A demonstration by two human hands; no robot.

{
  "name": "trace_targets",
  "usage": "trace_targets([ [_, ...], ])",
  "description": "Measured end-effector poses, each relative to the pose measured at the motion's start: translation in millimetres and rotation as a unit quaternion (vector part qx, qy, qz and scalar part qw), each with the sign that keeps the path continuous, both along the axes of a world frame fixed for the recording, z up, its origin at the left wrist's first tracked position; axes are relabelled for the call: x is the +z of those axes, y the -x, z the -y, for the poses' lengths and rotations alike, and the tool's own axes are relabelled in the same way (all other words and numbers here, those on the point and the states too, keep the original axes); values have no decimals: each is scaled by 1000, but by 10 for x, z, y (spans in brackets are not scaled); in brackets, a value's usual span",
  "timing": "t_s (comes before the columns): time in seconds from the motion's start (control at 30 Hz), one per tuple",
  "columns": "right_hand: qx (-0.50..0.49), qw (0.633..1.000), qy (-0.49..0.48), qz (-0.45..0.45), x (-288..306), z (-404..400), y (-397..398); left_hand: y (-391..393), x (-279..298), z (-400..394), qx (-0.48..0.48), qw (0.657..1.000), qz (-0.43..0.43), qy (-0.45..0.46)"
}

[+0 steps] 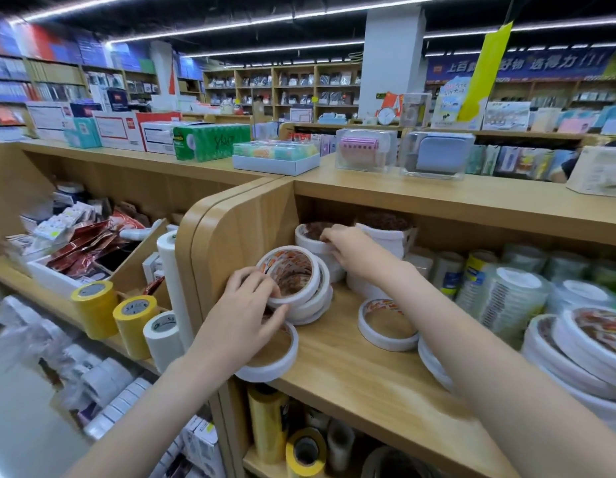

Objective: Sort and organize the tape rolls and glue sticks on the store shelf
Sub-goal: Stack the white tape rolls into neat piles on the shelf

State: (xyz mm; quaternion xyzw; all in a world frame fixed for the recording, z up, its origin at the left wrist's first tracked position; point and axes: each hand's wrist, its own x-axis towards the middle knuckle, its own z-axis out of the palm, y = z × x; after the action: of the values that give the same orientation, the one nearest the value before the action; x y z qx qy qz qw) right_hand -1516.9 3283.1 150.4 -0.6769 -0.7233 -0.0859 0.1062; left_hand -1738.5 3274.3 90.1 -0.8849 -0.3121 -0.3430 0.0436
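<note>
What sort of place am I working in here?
Most likely a stationery shop: white double-sided tape rolls stacked on a light wooden display shelf, yellow tape rolls alongside, and packaged goods filling the wooden wall shelving behind.

Green tissue box (pixel 210 141), clock (pixel 386 116)

Both your bare forearms reach forward; your left hand (pixel 246 305) curls its fingers in a grip, your right hand (pixel 351 250) pinches further in
</note>
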Motion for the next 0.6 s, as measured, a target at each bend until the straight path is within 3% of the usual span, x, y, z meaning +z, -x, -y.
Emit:
trace_targets([
  [0.13,-15,999,21,-18,-9,-46,-7,10,-5,-24,-6,1000,-15,-9],
  [0.3,-12,975,-65,-213,82,34,-28,-13,-29,-70,3,999,-34,-11],
  [0.4,16,939,-40,-340,243,252,-35,-24,-14,-67,8,999,-34,-10],
  [0.6,49,942,24,-333,474,1014,-183,-35,56,-60,16,998,-56,-15],
])
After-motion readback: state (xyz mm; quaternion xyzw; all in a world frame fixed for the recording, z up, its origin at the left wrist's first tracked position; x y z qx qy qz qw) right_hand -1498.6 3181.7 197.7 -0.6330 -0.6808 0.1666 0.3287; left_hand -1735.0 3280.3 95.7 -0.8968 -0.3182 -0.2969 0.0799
